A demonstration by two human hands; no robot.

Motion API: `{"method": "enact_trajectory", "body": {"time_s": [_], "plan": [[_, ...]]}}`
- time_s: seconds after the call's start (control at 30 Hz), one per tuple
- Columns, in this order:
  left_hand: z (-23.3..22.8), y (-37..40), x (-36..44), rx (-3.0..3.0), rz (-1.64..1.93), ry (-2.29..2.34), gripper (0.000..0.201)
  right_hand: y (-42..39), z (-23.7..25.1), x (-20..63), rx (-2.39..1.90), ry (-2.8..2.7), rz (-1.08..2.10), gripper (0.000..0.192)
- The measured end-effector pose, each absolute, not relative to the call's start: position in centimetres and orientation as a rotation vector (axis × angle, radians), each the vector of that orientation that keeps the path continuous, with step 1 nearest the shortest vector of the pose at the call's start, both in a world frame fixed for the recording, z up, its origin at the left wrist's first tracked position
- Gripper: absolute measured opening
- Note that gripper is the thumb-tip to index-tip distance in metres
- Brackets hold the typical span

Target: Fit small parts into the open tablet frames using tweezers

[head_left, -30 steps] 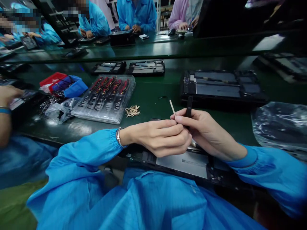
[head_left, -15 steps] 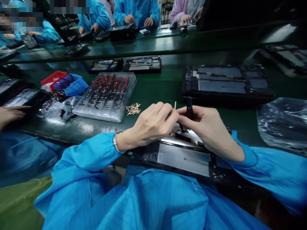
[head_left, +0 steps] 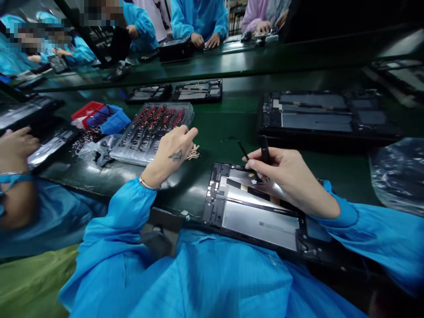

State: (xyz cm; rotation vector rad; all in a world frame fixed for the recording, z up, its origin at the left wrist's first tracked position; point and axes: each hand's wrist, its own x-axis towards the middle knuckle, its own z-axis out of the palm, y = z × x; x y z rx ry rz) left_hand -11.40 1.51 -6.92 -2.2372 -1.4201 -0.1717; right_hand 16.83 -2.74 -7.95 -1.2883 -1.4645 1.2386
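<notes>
An opened tablet chassis (head_left: 258,216) lies at the table's near edge, partly over my lap, its grey inner plate showing. My right hand (head_left: 288,176) rests on its upper part, shut on a black tool (head_left: 264,153) whose tip points down at the chassis. My left hand (head_left: 172,150) hovers to the left above a small heap of tan strips (head_left: 194,153), fingers curled; I cannot tell whether it holds one. A clear tray of red and black parts (head_left: 152,130) lies just beyond that hand.
A larger open tablet chassis (head_left: 324,117) sits at the right back, two smaller ones (head_left: 175,92) further off. Red and blue bins (head_left: 101,118) and a plastic bag (head_left: 397,174) flank me. A neighbour's hand (head_left: 15,143) works at the left; more people sit across the green table (head_left: 225,123).
My left hand has left my right hand and moved left to the heap of tan strips. The pale strip held up earlier is no longer seen. The chassis now shows fully.
</notes>
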Motion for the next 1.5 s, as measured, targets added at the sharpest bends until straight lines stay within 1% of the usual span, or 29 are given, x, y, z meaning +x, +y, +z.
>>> {"method": "enact_trajectory", "body": {"time_s": [0.1,0.27,0.33,0.4,0.43,0.5,0.57,0.63,0.67,0.7,0.73,0.77,0.83,0.9,0.97,1.0,1.03,1.07,1.13,1.17,1.2,1.23,1.27,1.37,1.5], "plan": [[-7.6,2.1,-13.1,-2.372,-0.093,-1.461,0.025,-2.7,-8.4,16.8,-1.302,-1.44,1.267,0.024],[-7.8,2.1,-14.5,-2.642,-0.118,-1.446,0.027,-2.7,-8.5,16.7,-1.352,-1.368,1.293,0.025],[-7.6,1.8,-14.0,-2.59,-0.175,-1.468,0.033,-2.7,-8.4,16.6,-1.349,-1.34,1.319,0.025],[-7.4,1.5,-12.6,-2.48,-0.271,-1.489,0.035,-2.8,-8.4,16.5,-1.331,-1.3,1.358,0.026],[-7.4,1.4,-11.5,-2.501,-0.363,-1.494,0.035,-2.9,-8.4,16.4,-1.312,-1.277,1.382,0.028],[-7.5,1.1,-9.0,-2.755,-0.667,-1.514,0.036,-3.1,-8.5,16.2,-1.263,-1.24,1.425,0.032],[-7.6,0.8,-6.4,-3.177,-1.103,-1.542,0.038,-3.3,-8.7,16.1,-1.211,-1.242,1.45,0.035],[-7.3,0.7,-4.4,-3.445,-1.514,-1.577,0.042,-3.3,-8.8,16.1,-1.185,-1.278,1.422,0.036],[-7.0,0.7,-3.7,-3.489,-1.634,-1.595,0.042,-3.3,-8.8,16.2,-1.181,-1.309,1.369,0.035],[-6.5,0.7,-3.3,-3.504,-1.674,-1.609,0.041,-3.2,-8.7,16.3,-1.175,-1.347,1.29,0.033],[-6.0,0.9,-3.0,-3.521,-1.625,-1.61,0.039,-3.1,-8.6,16.5,-1.164,-1.39,1.191,0.031],[-5.4,1.0,-2.8,-3.556,-1.503,-1.592,0.038,-3.0,-8.5,16.7,-1.144,-1.438,1.083,0.03],[-4.2,1.5,-2.8,-3.655,-1.112,-1.53,0.033,-2.8,-8.0,17.1,-1.083,-1.543,0.897,0.026],[-3.4,2.0,-2.8,-3.701,-0.71,-1.464,0.029,-2.8,-7.5,17.4,-1.031,-1.615,0.767,0.015],[-3.1,2.2,-2.7,-3.668,-0.482,-1.359,0.029,-2.9,-7.1,17.5,-1.008,-1.63,0.687,0.003],[-3.2,2.2,-2.7,-3.641,-0.461,-1.271,0.026,-2.9,-7.0,17.5,-1.009,-1.615,0.672,0.005],[-3.3,2.0,-2.7,-3.594,-0.527,-1.167,0.023,-3.0,-6.8,17.5,-1.012,-1.593,0.677,0.007],[-3.6,1.8,-2.7,-3.51,-0.657,-1.071,0.023,-3.0,-6.7,17.6,-1.018,-1.567,0.705,0.008],[-4.0,1.2,-2.7,-3.223,-0.939,-0.913,0.04,-3.0,-6.6,17.6,-1.018,-1.513,0.801,0.008],[-4.2,0.9,-2.7,-3.048,-1.018,-0.842,0.04,-3.0,-6.6,17.6,-1.012,-1.493,0.852,0.009],[-4.3,0.5,-2.6,-2.878,-1.05,-0.774,0.031,-3.0,-6.5,17.7,-1.002,-1.482,0.891,0.011],[-4.4,0.2,-2.5,-2.73,-1.045,-0.707,0.02,-3.0,-6.5,17.7,-0.992,-1.477,0.915,0.013],[-4.4,-0.1,-2.3,-2.612,-1.016,-0.648,0.015,-3.1,-6.5,17.7,-0.981,-1.476,0.923,0.016],[-4.3,-0.6,-1.7,-2.386,-0.954,-0.574,0.022,-3.4,-6.3,17.6,-0.956,-1.486,0.903,0.02],[-4.1,-1.0,-1.6,-2.323,-0.896,-0.592,0.029,-3.9,-6.1,17.6,-0.962,-1.496,0.899,0.021]]}}
